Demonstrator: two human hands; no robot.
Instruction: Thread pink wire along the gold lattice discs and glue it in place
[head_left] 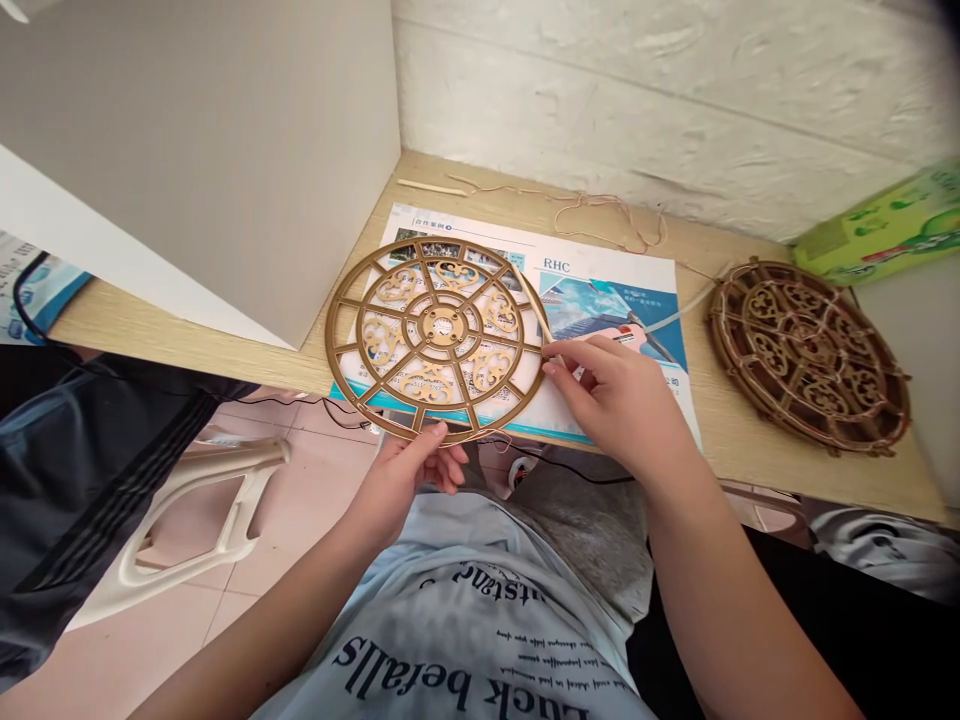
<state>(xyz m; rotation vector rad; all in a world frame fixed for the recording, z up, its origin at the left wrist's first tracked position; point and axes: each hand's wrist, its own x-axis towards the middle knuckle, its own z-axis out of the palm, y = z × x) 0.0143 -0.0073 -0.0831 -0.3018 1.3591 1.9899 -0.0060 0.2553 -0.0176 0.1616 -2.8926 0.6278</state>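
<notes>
A round, gold-brown openwork disc (pixel 429 325) with spokes and scroll ornaments lies tilted over a printed leaflet, its near rim reaching past the table edge. My left hand (pixel 424 462) grips that near rim, thumb on top and fingers beneath. At the disc's right rim, my right hand (pixel 611 392) is closed in a pinch on a thin pale strip (pixel 532 298) that runs along the edge. Its fingertips touch the rim. Beyond the right hand, a pinkish object (pixel 628 336) is partly hidden, and a whitish stick or strip extends from it.
A similar, darker disc (pixel 810 355) lies at the right beside a green packet (pixel 885 225). Thin copper-coloured cord (pixel 600 212) trails along the wall. A white panel (pixel 225 150) stands at left. A white plastic stool (pixel 202 510) and a person's dark-clothed leg (pixel 82 470) are below left.
</notes>
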